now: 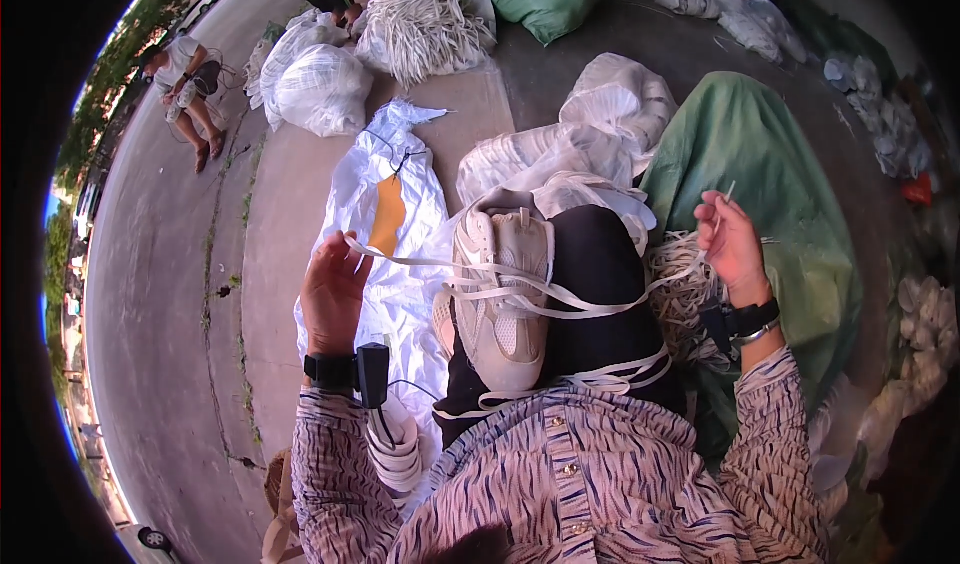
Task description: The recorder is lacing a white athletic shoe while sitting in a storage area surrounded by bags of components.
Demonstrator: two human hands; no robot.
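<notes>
Outdoors on bare concrete ground (170, 294), heaps of white sacks (320, 84) and a green sack (760, 164) ring the seated person. A cream sneaker (500, 284) rests on the raised knee, and flat white straps (560, 299) stretch across it between both hands. The left hand (333, 289) has its fingers curled around one strap end; the right hand (730, 244) pinches the other end tight. I'd judge the strands could snag on the shoe or tangle with the loose bundle (685, 284) beside the right wrist, and a slack grip would let them slip.
</notes>
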